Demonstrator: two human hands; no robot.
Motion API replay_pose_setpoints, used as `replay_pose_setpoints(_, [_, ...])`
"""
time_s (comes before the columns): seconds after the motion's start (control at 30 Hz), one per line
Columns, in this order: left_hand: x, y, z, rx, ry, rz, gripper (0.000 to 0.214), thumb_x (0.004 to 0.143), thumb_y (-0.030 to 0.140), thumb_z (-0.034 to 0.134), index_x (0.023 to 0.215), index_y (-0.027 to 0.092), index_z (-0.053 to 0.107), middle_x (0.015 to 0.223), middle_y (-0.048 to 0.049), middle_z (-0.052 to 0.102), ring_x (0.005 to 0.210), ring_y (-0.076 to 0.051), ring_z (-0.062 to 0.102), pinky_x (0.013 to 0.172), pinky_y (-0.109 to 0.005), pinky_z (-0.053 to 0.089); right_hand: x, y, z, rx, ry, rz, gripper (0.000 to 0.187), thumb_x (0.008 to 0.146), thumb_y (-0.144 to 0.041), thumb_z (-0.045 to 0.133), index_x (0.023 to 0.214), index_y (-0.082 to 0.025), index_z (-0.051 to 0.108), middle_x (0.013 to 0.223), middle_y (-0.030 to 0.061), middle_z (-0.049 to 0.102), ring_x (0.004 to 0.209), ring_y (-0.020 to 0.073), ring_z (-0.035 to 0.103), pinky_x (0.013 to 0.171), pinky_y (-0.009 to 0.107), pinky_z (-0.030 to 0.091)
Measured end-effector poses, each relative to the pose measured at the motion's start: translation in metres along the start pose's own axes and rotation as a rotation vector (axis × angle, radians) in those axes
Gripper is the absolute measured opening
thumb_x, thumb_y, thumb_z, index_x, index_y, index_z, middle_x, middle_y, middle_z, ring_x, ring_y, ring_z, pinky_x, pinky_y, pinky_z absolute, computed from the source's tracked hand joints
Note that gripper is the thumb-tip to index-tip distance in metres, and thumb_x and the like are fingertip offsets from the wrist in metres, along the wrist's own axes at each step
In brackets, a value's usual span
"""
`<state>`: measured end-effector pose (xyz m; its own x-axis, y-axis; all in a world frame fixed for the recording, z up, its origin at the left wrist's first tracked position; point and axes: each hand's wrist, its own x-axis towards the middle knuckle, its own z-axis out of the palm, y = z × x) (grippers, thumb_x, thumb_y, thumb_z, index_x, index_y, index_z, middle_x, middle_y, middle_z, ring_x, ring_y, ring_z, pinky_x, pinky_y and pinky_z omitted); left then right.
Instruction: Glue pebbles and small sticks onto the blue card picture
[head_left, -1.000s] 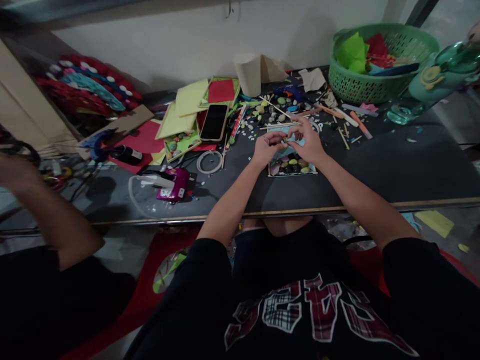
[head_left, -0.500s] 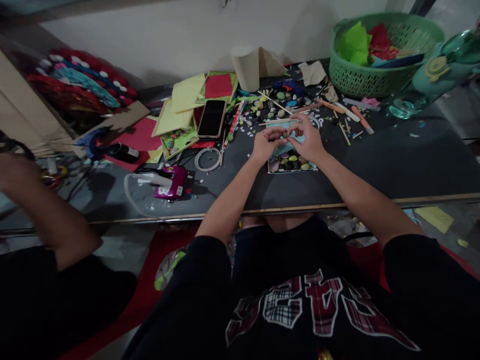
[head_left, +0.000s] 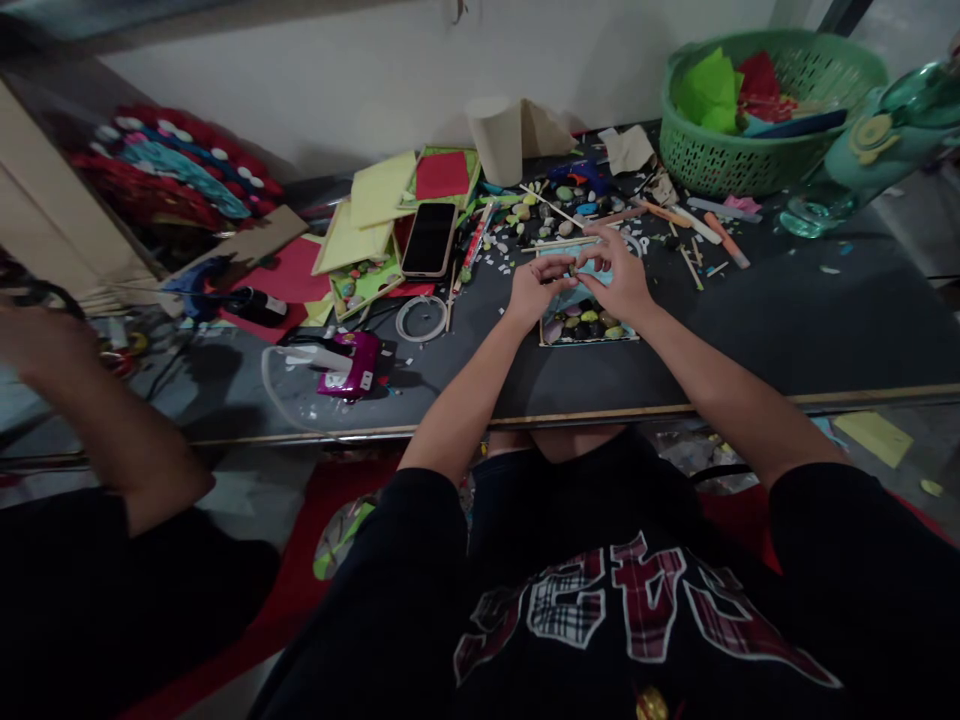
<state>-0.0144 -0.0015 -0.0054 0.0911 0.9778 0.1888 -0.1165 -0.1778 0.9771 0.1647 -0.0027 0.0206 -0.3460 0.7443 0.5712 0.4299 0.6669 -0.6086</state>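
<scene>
My left hand (head_left: pixel 541 285) and my right hand (head_left: pixel 616 272) meet above a small framed panel (head_left: pixel 553 340). Between their fingertips is a small dark pebble (head_left: pixel 573 269), partly covered by the fingers. Both hands are closed in a pinch on it. The panel has a light blue backing, thin stick edges and rows of dark, yellowish and purple-grey pebbles (head_left: pixel 589 322) along its near side. My hands hide part of its middle. Beyond the panel lie thin wooden sticks (head_left: pixel 559 243) and a scatter of coloured pebbles (head_left: pixel 523 212).
Left of my hands are a phone (head_left: pixel 429 240), a tape roll (head_left: pixel 421 318) and a purple power adapter (head_left: pixel 352 365). A paper cup (head_left: pixel 496 140) stands at the back. To the right are a green basket (head_left: pixel 765 155) and a bottle (head_left: pixel 862 150). A co-worker's arm (head_left: pixel 112 420) reaches in at far left.
The view has shifted slightly, so most things sit a little further right. My hands keep the pebble pinched above the panel, with barely any movement of the fingers.
</scene>
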Motion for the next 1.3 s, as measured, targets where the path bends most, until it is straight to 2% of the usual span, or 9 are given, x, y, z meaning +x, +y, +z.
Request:
replay_pose_setpoints(0.3, [-0.004, 0.004, -0.002, 0.007, -0.032, -0.031, 0.037, 0.064, 0.011, 0.083, 0.100, 0.013, 0.076, 0.099, -0.0093, 0.079, 0.100, -0.024, 0.075, 0.100, -0.045, 0.057, 0.000, -0.004, -0.005, -0.019, -0.061, 0.027, 0.055, 0.079, -0.015, 0.066, 0.130, -0.028, 0.050, 0.093, 0.0002, 0.070, 0.085, 0.0231, 0.061, 0.091, 0.048, 0.051])
replay_pose_setpoints(0.5, [-0.004, 0.003, -0.001, 0.045, -0.037, -0.067, 0.039, 0.061, 0.010, 0.085, 0.099, 0.012, 0.078, 0.101, -0.0102, 0.080, 0.098, -0.023, 0.075, 0.101, -0.043, 0.057, 0.003, 0.001, -0.009, 0.036, -0.102, 0.012, 0.055, 0.072, -0.013, 0.068, 0.123, -0.026, 0.052, 0.085, -0.0019, 0.069, 0.075, 0.0193, 0.058, 0.081, 0.041, 0.051])
replay_pose_setpoints(0.63, [-0.003, 0.002, -0.002, 0.067, -0.035, -0.107, 0.037, 0.066, 0.013, 0.082, 0.103, 0.014, 0.078, 0.101, -0.0088, 0.080, 0.097, -0.022, 0.076, 0.100, -0.042, 0.058, 0.003, 0.000, -0.012, 0.110, -0.020, -0.027, 0.040, 0.079, -0.023, 0.066, 0.118, -0.024, 0.055, 0.088, 0.0009, 0.071, 0.071, 0.0188, 0.058, 0.072, 0.039, 0.050])
replay_pose_setpoints(0.73, [-0.003, 0.001, -0.004, 0.072, -0.080, -0.073, 0.037, 0.070, 0.018, 0.081, 0.107, 0.015, 0.077, 0.101, -0.0088, 0.080, 0.097, -0.022, 0.076, 0.098, -0.041, 0.058, 0.001, -0.002, -0.011, 0.085, 0.022, -0.080, 0.029, 0.083, -0.022, 0.062, 0.112, -0.024, 0.059, 0.090, 0.0019, 0.071, 0.073, 0.0192, 0.059, 0.075, 0.040, 0.051])
replay_pose_setpoints(0.83, [-0.002, 0.000, -0.004, 0.061, -0.079, -0.061, 0.035, 0.068, 0.018, 0.083, 0.103, 0.015, 0.078, 0.101, -0.0084, 0.080, 0.097, -0.021, 0.076, 0.099, -0.040, 0.059, 0.001, -0.002, -0.009, 0.047, -0.044, -0.081, 0.036, 0.080, -0.016, 0.063, 0.114, -0.024, 0.056, 0.089, 0.0014, 0.071, 0.072, 0.0195, 0.058, 0.077, 0.041, 0.052])
replay_pose_setpoints(0.97, [-0.002, 0.001, -0.002, 0.004, -0.042, -0.112, 0.032, 0.064, 0.013, 0.084, 0.096, 0.015, 0.079, 0.102, -0.0079, 0.080, 0.095, -0.019, 0.076, 0.103, -0.041, 0.057, 0.002, 0.002, -0.006, 0.045, -0.096, -0.044, 0.042, 0.078, -0.011, 0.060, 0.116, -0.024, 0.048, 0.088, 0.0015, 0.069, 0.072, 0.0197, 0.057, 0.077, 0.041, 0.052])
replay_pose_setpoints(1.13, [-0.002, 0.002, -0.001, -0.017, -0.057, -0.148, 0.033, 0.063, 0.014, 0.085, 0.096, 0.015, 0.079, 0.096, -0.0074, 0.081, 0.085, -0.017, 0.076, 0.096, -0.039, 0.060, 0.000, 0.006, -0.003, 0.047, -0.113, -0.050, 0.031, 0.083, -0.015, 0.054, 0.110, -0.024, 0.042, 0.092, 0.0040, 0.064, 0.078, 0.0201, 0.059, 0.082, 0.043, 0.053])
replay_pose_setpoints(1.3, [-0.001, 0.002, -0.001, -0.026, -0.071, -0.106, 0.028, 0.066, 0.015, 0.083, 0.094, 0.016, 0.080, 0.092, -0.0052, 0.081, 0.082, -0.016, 0.075, 0.097, -0.039, 0.059, -0.001, 0.004, 0.003, -0.054, -0.125, -0.056, 0.023, 0.084, -0.014, 0.045, 0.104, -0.024, 0.040, 0.098, 0.0080, 0.060, 0.088, 0.0226, 0.058, 0.083, 0.043, 0.051])
